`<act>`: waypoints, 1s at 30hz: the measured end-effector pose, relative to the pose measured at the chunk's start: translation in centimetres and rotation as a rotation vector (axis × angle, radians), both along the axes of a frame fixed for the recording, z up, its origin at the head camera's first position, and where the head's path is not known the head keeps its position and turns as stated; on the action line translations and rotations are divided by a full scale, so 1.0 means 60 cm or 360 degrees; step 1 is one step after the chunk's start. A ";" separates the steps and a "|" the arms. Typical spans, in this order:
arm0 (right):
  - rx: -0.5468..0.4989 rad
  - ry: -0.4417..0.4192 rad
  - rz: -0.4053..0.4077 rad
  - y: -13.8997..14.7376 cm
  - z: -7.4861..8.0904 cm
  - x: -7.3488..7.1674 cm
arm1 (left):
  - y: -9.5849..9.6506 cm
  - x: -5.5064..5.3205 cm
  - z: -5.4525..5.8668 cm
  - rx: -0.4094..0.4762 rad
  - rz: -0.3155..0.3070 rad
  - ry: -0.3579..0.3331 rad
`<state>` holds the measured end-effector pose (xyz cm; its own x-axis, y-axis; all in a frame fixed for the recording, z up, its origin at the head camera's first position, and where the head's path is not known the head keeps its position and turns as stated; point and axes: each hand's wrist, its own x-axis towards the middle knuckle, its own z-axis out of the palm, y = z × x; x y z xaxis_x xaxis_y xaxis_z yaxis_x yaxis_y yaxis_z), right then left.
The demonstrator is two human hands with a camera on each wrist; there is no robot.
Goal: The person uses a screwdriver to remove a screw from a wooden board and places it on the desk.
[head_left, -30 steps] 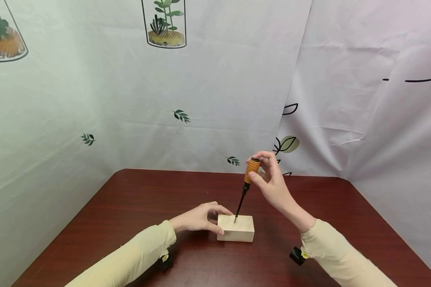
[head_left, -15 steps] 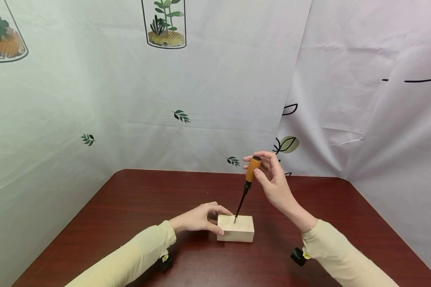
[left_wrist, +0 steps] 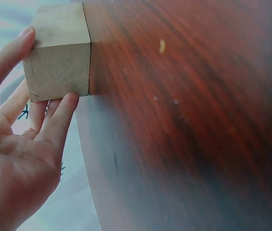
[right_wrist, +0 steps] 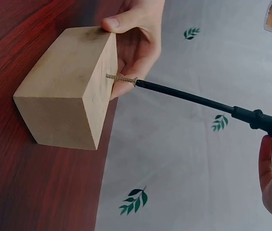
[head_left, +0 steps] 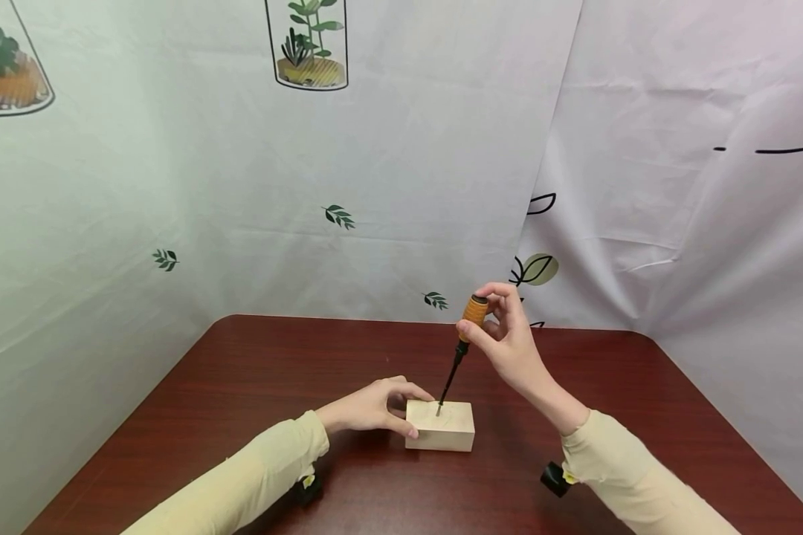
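Note:
A pale wooden block lies on the table, its left end gripped between the thumb and fingers of my left hand. From its top face a threaded screw stands up, partly sunk in and leaning a little to the right. The black shaft of a screwdriver meets the screw's head. Thumb and fingers of my right hand pinch the screwdriver's orange ribbed handle, one finger up at its end cap. In the left wrist view the thumb presses one side of the block and fingertips the opposite side.
The dark red wooden table has rounded far corners. White fabric printed with leaves and plant jars hangs behind it and at both sides. Black wrist cameras hang under both sleeves. A small pale fleck lies on the table.
My right fingers loosened and spread around the handle half a second ago, and now close on it again, thumb shifted left. The handle tilts slightly further right. Left hand and block stay still.

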<state>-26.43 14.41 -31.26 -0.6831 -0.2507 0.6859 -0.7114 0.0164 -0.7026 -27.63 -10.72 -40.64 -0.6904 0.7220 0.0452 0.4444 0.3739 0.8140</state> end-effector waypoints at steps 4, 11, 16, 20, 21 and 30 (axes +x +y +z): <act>-0.0001 -0.0004 -0.0008 0.001 0.001 0.000 | 0.000 0.000 0.001 -0.0010 0.0012 -0.0001; 0.0048 0.0104 0.0013 0.006 0.003 0.000 | 0.001 0.000 0.000 -0.0016 0.0018 -0.0011; 0.0122 0.0146 -0.0025 0.005 0.002 0.002 | 0.001 0.000 0.000 -0.0014 0.0018 -0.0015; 0.0121 0.0091 -0.0104 0.006 0.003 0.003 | 0.000 0.000 -0.001 -0.0012 0.0019 -0.0018; 0.0112 0.0084 -0.0114 0.007 0.004 0.002 | -0.001 0.000 -0.001 -0.0013 0.0019 -0.0019; 0.0016 0.0106 -0.0034 0.009 0.002 -0.003 | 0.000 0.001 0.001 -0.0012 0.0014 -0.0019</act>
<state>-26.62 14.96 -31.17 -0.6415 -0.2433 0.7275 -0.7559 0.0389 -0.6535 -27.58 -10.72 -40.60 -0.6970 0.7163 0.0311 0.4312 0.3841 0.8164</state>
